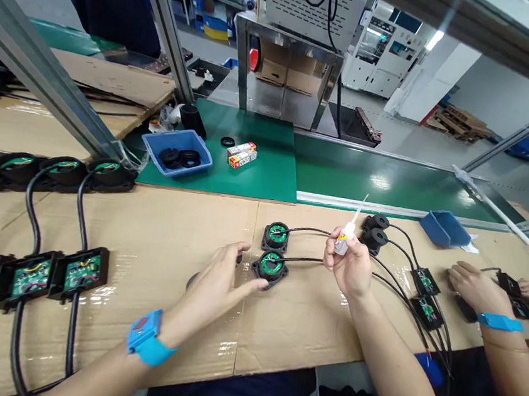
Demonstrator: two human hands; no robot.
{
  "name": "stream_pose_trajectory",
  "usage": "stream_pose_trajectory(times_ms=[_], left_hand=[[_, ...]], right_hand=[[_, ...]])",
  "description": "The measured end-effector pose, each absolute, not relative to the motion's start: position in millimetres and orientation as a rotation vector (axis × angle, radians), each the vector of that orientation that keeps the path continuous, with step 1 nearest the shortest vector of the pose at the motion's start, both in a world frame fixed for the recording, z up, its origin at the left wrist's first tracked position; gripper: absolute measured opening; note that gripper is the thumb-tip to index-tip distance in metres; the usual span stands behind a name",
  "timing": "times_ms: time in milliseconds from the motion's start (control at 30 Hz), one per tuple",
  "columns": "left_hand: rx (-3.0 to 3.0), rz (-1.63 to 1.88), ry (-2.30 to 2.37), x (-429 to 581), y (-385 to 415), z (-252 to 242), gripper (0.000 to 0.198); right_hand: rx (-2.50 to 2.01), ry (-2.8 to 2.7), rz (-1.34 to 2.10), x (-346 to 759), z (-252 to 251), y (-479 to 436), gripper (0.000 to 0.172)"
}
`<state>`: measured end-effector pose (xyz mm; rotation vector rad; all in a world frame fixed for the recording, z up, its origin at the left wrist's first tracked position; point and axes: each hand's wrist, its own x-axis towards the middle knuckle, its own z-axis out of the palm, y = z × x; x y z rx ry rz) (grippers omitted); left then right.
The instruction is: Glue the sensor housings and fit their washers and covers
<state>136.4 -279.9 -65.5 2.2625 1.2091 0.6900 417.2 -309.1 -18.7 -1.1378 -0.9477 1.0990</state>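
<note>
My right hand [350,267] is closed around a small white glue bottle [344,239] with a yellow-red label, its long thin nozzle pointing up. My left hand [220,281] reaches low over the cardboard with thumb and fingers apart. Dark edges of something black [192,280] show beside and beneath it, mostly hidden. Just right of the left thumb sits a black round housing [270,268] with a green circuit board inside. Behind it stands a similar housing [276,236]. Black cables run right from both, passing behind my right hand.
Wired black boxes [79,273] line the left side. A blue bin [177,151] of black rings and small boxes [241,155] lie on the green mat. Black cylinders [374,238], open circuit boxes [426,309] and a blue tray [444,228] are rightward, near a co-worker's hands [481,290].
</note>
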Motion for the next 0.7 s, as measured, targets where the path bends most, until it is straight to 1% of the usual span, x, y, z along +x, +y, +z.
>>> stream_pose_trajectory(times_ms=[67, 233, 300, 433, 567, 633, 700], left_hand=[[2.242, 0.724, 1.134, 154.3, -285.6, -68.6, 0.06], [2.204, 0.858, 1.085, 175.9, -291.5, -78.0, 0.047], [2.206, 0.912, 1.063, 175.6, -296.0, -81.7, 0.048], [2.242, 1.075, 0.939, 172.2, -306.7, -83.3, 0.057], [2.3, 1.238, 0.752, 170.4, -310.3, -76.6, 0.063], [2.32, 1.257, 0.762, 169.3, -310.7, -72.5, 0.061], [2.356, 1.237, 0.811, 168.0, -311.5, -68.7, 0.054]], right_hand=[[-1.119, -0.917, 1.154, 413.7, -19.8, -314.5, 0.03], [-1.09, -0.86, 1.229, 405.8, -24.2, -323.0, 0.035], [-1.08, -0.83, 1.22, 405.2, -24.5, -326.6, 0.038], [-1.054, -0.766, 1.167, 407.3, -21.1, -334.4, 0.045], [-1.043, -0.751, 1.051, 410.5, -16.2, -338.3, 0.046], [-1.053, -0.782, 0.992, 411.5, -16.0, -338.7, 0.047], [-1.072, -0.824, 0.934, 411.6, -18.3, -339.4, 0.046]])
